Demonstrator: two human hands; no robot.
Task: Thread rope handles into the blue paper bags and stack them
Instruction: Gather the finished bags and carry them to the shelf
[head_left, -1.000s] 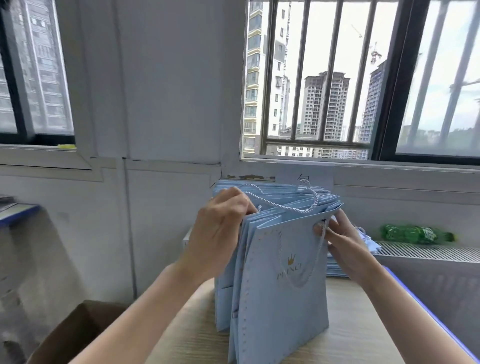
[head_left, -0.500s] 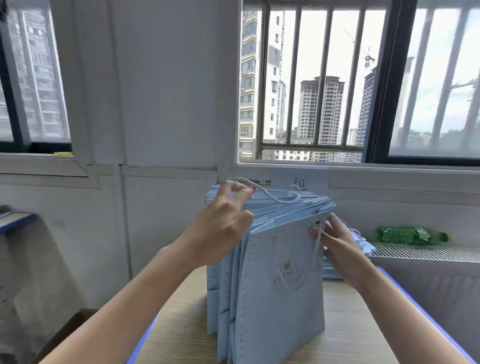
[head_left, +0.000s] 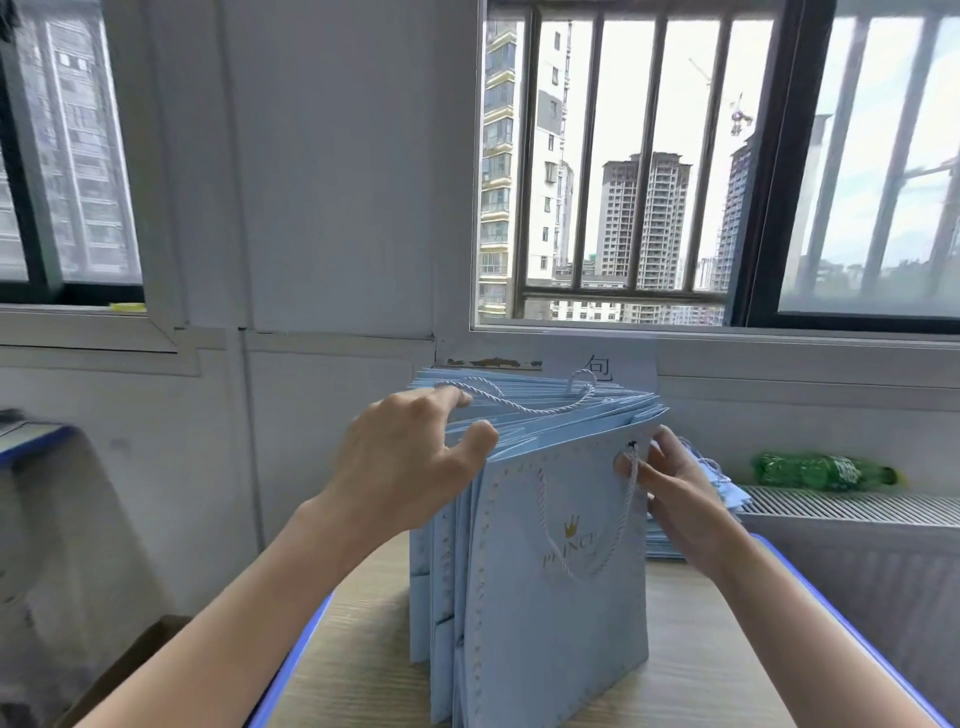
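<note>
Several flat light-blue paper bags (head_left: 550, 613) stand upright in a row on the wooden table (head_left: 696, 675). The nearest one bears a gold crown print, and a white rope handle (head_left: 582, 566) hangs down its front. Another white rope handle (head_left: 519, 402) arches over the bags' top edges. My left hand (head_left: 410, 462) lies across the top left of the row, fingers spread over the bag edges and fingertips by that upper rope. My right hand (head_left: 670, 493) pinches the front bag's top right corner at the handle hole, thumb pressing the rope.
A low pile of flat blue bags (head_left: 727, 493) lies behind my right hand. A green plastic bottle (head_left: 821, 472) rests on the radiator grille at right. A cardboard box (head_left: 130, 670) sits on the floor at lower left. Barred windows and a wall rise behind the table.
My left hand has loosened from a closed hold on the upper rope into spread fingers over the bag tops. My right hand stays at the front bag's corner. The view has shifted slightly.
</note>
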